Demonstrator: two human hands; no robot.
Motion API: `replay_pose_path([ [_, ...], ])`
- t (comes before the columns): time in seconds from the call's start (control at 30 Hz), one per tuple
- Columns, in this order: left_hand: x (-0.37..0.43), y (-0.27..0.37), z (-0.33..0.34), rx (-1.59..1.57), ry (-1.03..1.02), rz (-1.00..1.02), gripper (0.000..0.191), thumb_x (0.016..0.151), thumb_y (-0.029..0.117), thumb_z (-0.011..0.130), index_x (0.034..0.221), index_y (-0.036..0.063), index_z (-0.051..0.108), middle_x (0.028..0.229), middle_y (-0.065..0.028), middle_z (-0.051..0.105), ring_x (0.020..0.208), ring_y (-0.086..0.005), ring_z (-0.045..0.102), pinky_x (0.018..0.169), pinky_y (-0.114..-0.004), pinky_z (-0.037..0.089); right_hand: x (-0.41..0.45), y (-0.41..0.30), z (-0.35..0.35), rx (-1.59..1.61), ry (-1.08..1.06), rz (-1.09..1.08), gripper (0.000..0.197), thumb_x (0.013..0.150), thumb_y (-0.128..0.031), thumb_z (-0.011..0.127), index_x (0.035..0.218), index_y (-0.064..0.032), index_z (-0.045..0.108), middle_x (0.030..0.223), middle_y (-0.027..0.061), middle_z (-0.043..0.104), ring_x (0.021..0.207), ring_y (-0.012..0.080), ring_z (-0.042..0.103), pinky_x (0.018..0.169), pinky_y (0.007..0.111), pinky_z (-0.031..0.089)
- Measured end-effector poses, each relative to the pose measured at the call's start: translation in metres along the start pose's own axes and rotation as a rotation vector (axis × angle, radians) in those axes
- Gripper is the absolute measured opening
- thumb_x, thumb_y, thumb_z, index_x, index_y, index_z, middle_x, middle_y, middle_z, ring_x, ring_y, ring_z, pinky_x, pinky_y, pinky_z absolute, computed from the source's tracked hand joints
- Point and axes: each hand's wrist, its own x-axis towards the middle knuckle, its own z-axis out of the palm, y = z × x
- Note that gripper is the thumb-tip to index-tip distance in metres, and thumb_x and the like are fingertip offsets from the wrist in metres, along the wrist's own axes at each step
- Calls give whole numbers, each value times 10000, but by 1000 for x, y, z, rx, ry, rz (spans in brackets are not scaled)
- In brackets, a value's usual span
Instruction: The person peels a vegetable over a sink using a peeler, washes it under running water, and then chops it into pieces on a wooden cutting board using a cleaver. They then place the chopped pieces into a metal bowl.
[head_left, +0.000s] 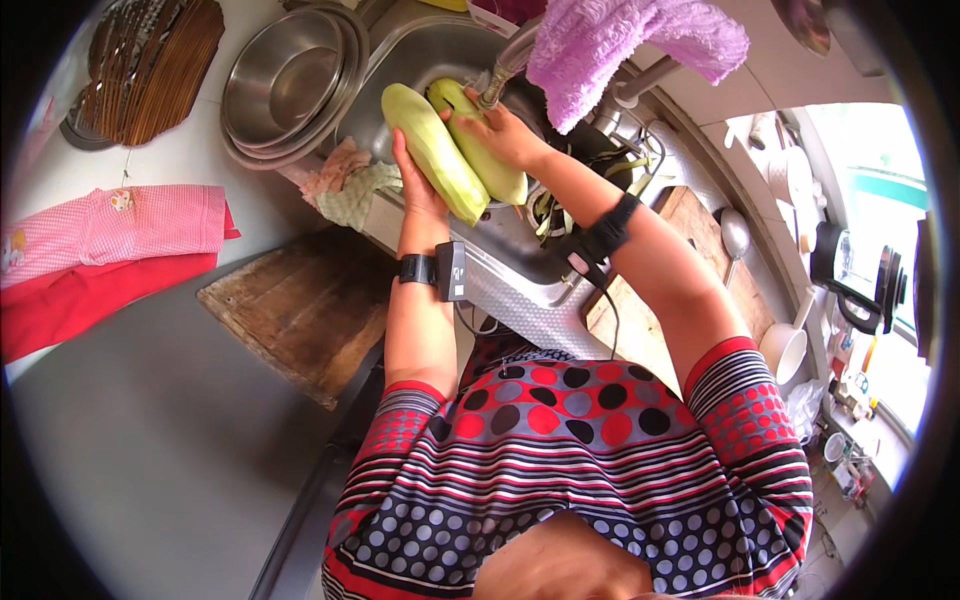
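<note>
Over the steel sink, my left hand grips a long pale green peeled vegetable, perhaps an eggplant or a gourd. My right hand is on a second peeled vegetable lying right beside the first, its fingers spread around the upper part. A faucet spout comes down close to the right hand's fingers. Dark and green peelings lie in the sink under my right forearm, with more peelings by the sink's far right corner.
Stacked steel bowls and damp cloths stand left of the sink. A purple towel hangs over the faucet. At right are a wooden cutting board, a metal spoon and a white pot. Another wooden board is at lower left.
</note>
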Motion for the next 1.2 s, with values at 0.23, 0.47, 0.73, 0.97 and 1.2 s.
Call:
replay_pose_path([
  [0.23,25,-7,-3,-34,30,63,689,880,652,385,1125,47,605,1139,-80,578,1057,-238,538,940,-373,436,-59,9,-15,133,-1,-165,749,865,-251,671,1457,-75,248,1312,185,465,1159,222,508,984,321,413],
  [0.47,62,-20,-15,-126,6,46,655,877,634,410,1110,56,613,1061,-60,627,989,-234,581,903,-378,465,-109,30,-34,258,40,-47,648,861,-138,659,1416,-82,329,1310,150,475,1021,199,600,806,323,524],
  [0.73,81,-31,-30,-311,34,195,695,872,663,370,1135,65,607,1108,-56,624,1030,-245,581,950,-389,435,-152,88,-68,247,212,93,427,905,-244,631,1255,-25,521,1180,96,606,1025,196,608,871,321,482],
  [0.97,57,-31,-37,-220,16,118,588,920,595,347,1133,102,587,1072,-56,634,1006,-229,589,918,-378,455,-142,91,-95,380,353,158,333,931,-269,594,1180,-47,596,1037,29,649,953,110,604,777,247,464],
  [1.2,-30,-29,17,-90,-138,-231,637,913,634,292,1128,102,569,1234,-196,558,1113,-299,543,965,-390,435,-122,97,-109,616,469,196,329,970,-294,506,1117,-17,606,1071,86,658,989,166,624,841,288,478],
])
